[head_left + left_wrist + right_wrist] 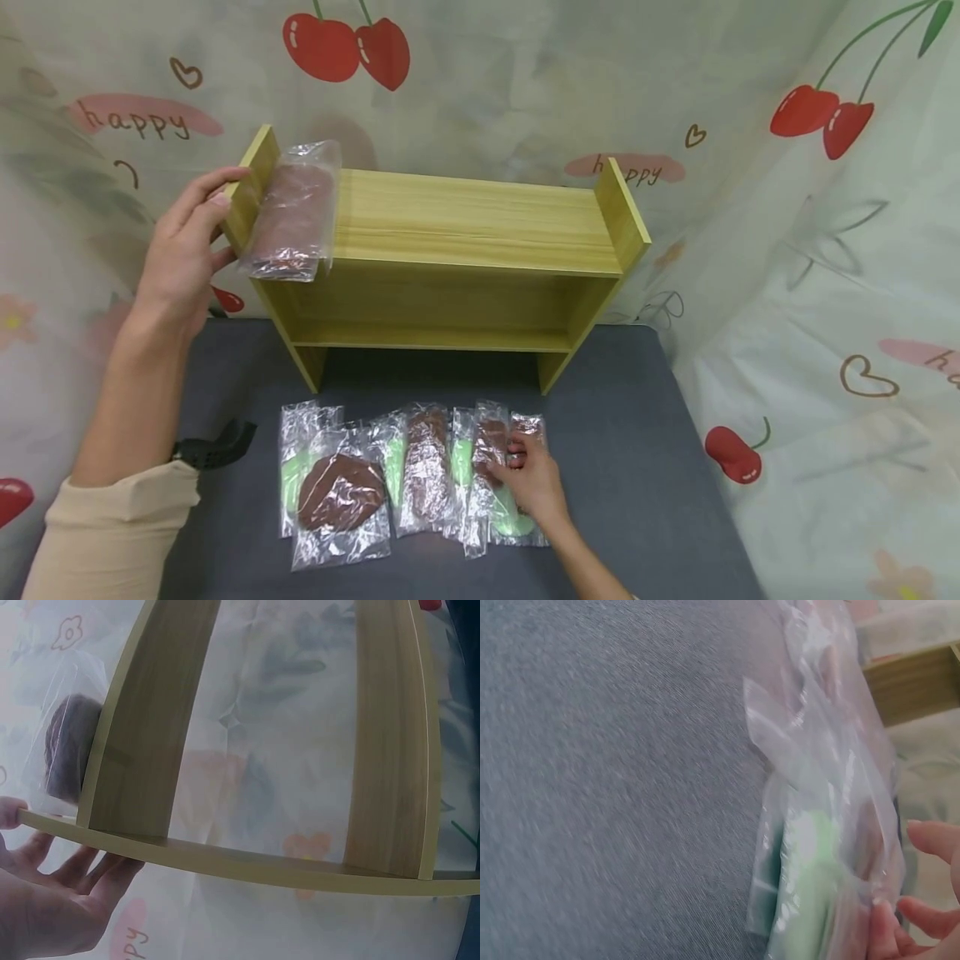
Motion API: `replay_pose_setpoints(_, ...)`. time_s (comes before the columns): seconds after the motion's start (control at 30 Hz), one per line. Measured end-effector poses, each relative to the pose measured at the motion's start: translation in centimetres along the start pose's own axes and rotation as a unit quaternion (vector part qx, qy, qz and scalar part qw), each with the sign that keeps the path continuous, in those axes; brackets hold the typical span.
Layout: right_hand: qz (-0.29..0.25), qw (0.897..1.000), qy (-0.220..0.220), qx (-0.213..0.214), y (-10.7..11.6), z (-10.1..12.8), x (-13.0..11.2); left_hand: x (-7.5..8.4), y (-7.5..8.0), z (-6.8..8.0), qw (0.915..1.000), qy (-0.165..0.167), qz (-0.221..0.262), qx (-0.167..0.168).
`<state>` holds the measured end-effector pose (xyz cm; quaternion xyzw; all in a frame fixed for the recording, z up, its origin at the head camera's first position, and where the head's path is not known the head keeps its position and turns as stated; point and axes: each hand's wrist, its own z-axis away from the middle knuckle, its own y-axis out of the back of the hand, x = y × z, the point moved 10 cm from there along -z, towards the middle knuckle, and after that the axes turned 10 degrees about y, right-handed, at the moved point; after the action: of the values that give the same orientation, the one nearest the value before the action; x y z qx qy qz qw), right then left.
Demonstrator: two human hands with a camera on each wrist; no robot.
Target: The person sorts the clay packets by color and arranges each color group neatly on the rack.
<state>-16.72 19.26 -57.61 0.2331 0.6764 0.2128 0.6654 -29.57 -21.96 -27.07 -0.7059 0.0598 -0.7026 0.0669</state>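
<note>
Left hand: fingers straight, relaxed, resting against outer face of left side panel of wooden shelf; grips nothing. Bagged brown item lies on shelf top at left end, just beside that hand, bag edge overhanging front.

Right hand: fingers curled onto row of clear bags w/ brown and green contents, pinching a brown-filled bag near row's right end. Row lies on grey tabletop in front of shelf.

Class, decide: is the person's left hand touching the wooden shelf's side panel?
Touching. The head view shows the left hand with fingertips on the wooden shelf end panel; the left wrist view shows its thumb on the edge.
</note>
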Motion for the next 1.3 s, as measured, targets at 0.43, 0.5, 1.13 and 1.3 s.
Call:
replay_pose_setpoints(0.43, 0.127, 0.988, 0.073, 0.039, -0.8, 0.5, -2.0, -0.1, 0.1, 0.1, 0.9999, 0.004, -0.008, 0.006)
replay_pose_setpoints(0.5, 0.128, 0.988, 0.074, 0.04, -1.0, 0.6, -2.0, -0.1, 0.1, 0.2, 0.9999, 0.004, -0.009, 0.006)
replay_pose_setpoints(1.13, 0.165, 0.98, 0.1, 0.055, -1.0, 0.9, -3.0, -0.1, 0.0, 0.1, 0.9998, 0.003, -0.017, 0.009)
replay_pose_setpoints(1.3, 0.138, 0.981, 0.122, 0.058, -1.2, 0.9, -3.6, 0.0, -0.2, 0.1, 0.9998, 0.003, -0.016, 0.008)
